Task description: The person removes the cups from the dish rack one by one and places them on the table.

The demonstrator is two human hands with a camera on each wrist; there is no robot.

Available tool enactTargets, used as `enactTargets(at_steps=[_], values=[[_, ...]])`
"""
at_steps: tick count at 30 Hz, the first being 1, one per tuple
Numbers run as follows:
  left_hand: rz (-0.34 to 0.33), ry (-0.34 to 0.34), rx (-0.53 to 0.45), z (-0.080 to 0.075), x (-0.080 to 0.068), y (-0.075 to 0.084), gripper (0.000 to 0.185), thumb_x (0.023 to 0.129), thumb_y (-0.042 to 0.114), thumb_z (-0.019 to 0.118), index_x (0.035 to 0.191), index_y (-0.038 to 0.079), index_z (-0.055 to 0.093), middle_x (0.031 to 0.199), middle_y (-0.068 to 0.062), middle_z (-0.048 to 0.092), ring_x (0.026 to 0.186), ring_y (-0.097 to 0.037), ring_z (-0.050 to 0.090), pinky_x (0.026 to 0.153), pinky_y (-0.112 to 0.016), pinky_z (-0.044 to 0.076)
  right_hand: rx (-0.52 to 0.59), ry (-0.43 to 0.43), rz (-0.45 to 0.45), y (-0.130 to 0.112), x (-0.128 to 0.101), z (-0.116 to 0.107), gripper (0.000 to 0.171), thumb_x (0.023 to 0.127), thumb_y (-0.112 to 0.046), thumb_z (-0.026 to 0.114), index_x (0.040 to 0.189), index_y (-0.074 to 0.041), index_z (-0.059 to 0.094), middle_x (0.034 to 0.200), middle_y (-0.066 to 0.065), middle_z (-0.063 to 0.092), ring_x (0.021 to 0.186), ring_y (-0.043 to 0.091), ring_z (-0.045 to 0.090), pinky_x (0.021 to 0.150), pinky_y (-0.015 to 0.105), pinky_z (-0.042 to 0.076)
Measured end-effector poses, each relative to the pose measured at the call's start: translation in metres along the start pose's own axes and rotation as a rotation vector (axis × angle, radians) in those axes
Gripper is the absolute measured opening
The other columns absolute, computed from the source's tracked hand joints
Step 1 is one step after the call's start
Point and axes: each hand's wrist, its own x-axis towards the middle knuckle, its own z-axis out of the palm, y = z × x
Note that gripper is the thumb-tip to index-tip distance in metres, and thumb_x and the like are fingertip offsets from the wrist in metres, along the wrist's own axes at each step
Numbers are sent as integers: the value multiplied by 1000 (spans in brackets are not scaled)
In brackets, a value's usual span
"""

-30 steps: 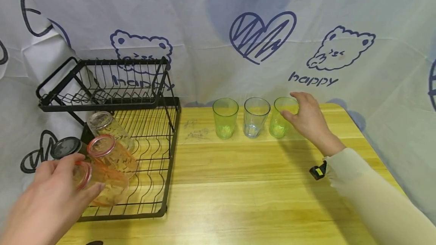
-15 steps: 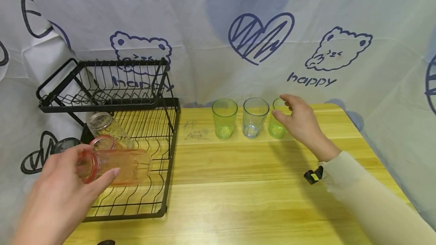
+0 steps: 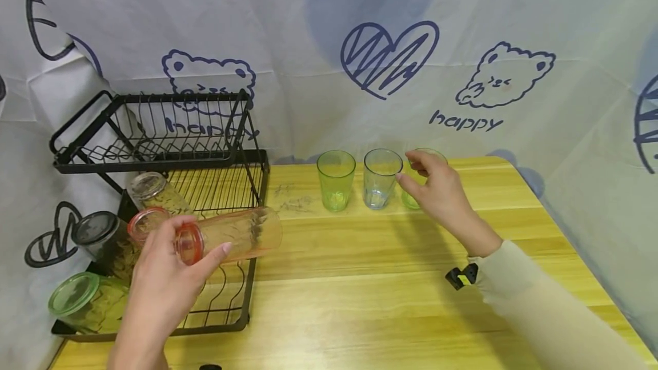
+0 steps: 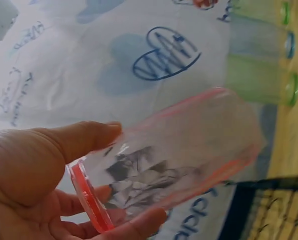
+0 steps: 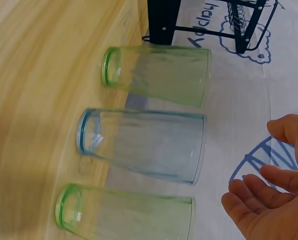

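While the left hand (image 3: 169,278) holds the pink cup (image 3: 231,238) on its side, the grip is tight: thumb on top and fingers under, close to the rim (image 4: 89,202). The cup is up in the air, just past the front corner of the black rack (image 3: 241,313), with its bottom end pointing away from the grip toward three cups on the table (image 3: 360,278).

Those three cups stand in a row: a green cup (image 3: 336,180), a clear blue cup (image 3: 381,178) and another green cup (image 3: 417,187) partly behind the right hand (image 3: 437,193). That hand is loose, with fingers spread and holding nothing. It floats just beside the blue cup, and I cannot tell if a fingertip touches it.

To do this well, I think the pink cup should be turned so its bottom faces down before it meets the table. Keep the grip near the rim, and lower it slowly. Pick a bare spot near the row, so it does not knock a cup over.
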Motion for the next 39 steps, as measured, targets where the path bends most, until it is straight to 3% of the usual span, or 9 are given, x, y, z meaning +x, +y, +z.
enactTargets(at_steps=[10,17,23,32,39], values=[[16,-67,-227,45,6,1,89,90,57,80,155,14,38,148,-17,44,129,-38,53,94,-47,58,69,-18,-27,-9,-8,12,51,101,-20,72,144,4,57,136,24,63,124,40,62,111,54,53],[3,-147,-412,71,7,2,83,90,52,82,153,20,39,146,-13,51,126,-34,58,88,-33,59,117,-31,-61,-21,-13,21,51,101,-20,73,144,2,58,134,21,66,123,38,64,108,53,55],[18,-218,-660,92,8,7,71,92,26,84,149,18,41,147,-10,50,127,-31,60,91,-27,62,188,-61,-58,-30,-19,31,50,100,-19,74,144,0,59,134,19,66,123,36,64,107,53,56],[50,-242,-843,113,10,11,68,95,11,79,150,10,40,153,-10,44,131,-25,60,100,-25,58,369,-178,-39,-43,-25,48,50,105,-24,68,149,-4,56,145,18,61,129,34,63,110,52,55],[43,-248,-989,126,12,12,60,96,2,74,146,9,42,145,-11,49,122,-18,67,102,-30,59,526,-384,-46,-50,-23,56,64,105,-25,67,161,-9,41,165,17,42,148,39,46,117,57,47]])
